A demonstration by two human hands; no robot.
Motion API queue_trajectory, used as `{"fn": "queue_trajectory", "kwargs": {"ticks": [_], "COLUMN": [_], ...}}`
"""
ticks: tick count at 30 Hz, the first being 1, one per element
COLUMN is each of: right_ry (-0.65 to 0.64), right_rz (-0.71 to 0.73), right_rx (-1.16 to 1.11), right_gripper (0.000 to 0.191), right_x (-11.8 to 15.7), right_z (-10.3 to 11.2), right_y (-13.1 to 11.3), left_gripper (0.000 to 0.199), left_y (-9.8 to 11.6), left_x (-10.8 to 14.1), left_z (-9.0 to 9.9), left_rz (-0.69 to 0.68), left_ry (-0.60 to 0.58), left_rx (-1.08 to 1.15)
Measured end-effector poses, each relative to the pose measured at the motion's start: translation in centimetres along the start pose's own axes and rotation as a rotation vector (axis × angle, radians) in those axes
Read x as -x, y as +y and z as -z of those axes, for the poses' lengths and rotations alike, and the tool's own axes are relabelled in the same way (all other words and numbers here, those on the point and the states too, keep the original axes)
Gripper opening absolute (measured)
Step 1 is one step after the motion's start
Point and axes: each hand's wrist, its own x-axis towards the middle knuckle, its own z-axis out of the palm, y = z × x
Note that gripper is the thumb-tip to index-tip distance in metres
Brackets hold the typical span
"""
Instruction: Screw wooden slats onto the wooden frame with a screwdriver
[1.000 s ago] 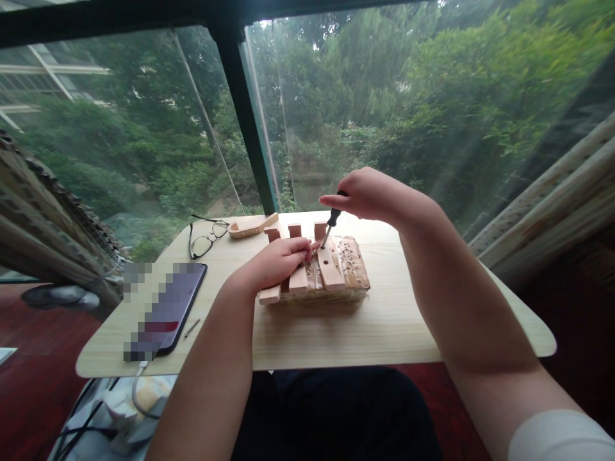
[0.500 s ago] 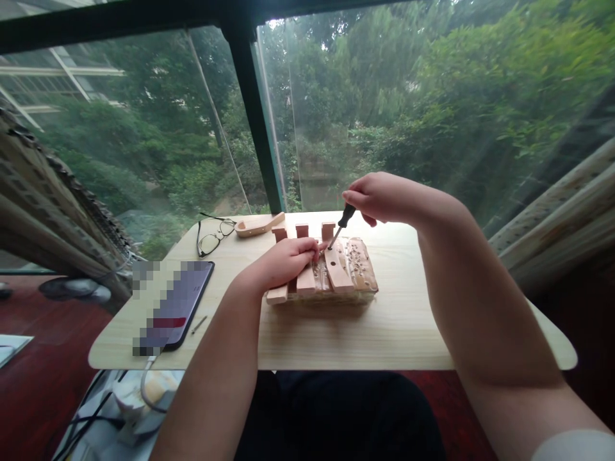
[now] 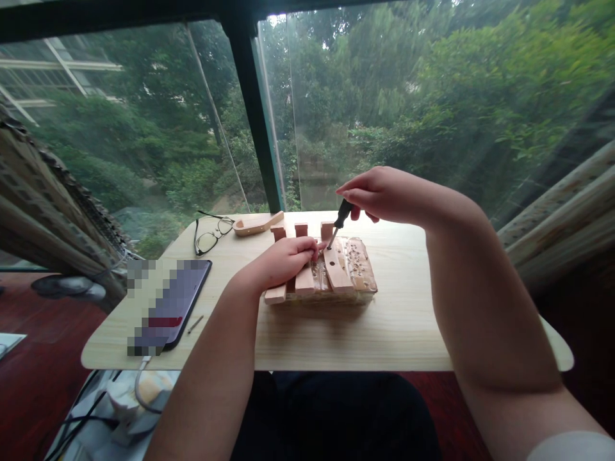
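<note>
Right hand (image 3: 372, 197) closed on the black handle of a screwdriver (image 3: 342, 216), the person holds the tip at the upper hole of a pale wooden piece (image 3: 340, 278), which lies across a tape-wrapped block (image 3: 363, 261) near the centre of the frame. The left hand (image 3: 291, 256) rests over neighbouring wooden strips (image 3: 304, 280), its fingertips bunched just beside the tip; whether they pinch anything cannot be told. Since the shaft leans toward the upper right, bringing it square to the hole and turning under steady pressure should lessen the risk of slipping onto those fingers. The wood-grained table (image 3: 408, 333) carries a phone (image 3: 189, 301) at left, with eyeglasses (image 3: 207, 241) and a spoon-like piece (image 3: 254, 225) above it. A dark-framed window (image 3: 254, 109) fills the upper frame, curtains (image 3: 43, 205) flank it, and reddish floor (image 3: 29, 390) shows lower left.
</note>
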Motion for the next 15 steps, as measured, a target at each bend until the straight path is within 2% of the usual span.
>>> {"fn": "queue_trajectory", "kwargs": {"ticks": [5,11,15], "right_ry": [0.079,0.183,0.133], "right_rz": [-0.040,0.024,0.035], "right_rx": [0.107,0.151,0.278], "right_gripper": [0.044,0.036,0.033], "right_x": [-0.1,-0.6,0.0], "right_z": [0.0,-0.9,-0.5], "right_y": [-0.3,-0.5,-0.5], "left_gripper": [0.023,0.022,0.021], "left_y": [0.1,0.0,-0.1], "left_x": [0.0,0.0,-0.1], "left_z": [0.0,0.0,0.0], "left_rz": [0.009,0.005,0.001], "left_ry": [0.005,-0.005,-0.012], "left_rx": [-0.003,0.024,0.029]}}
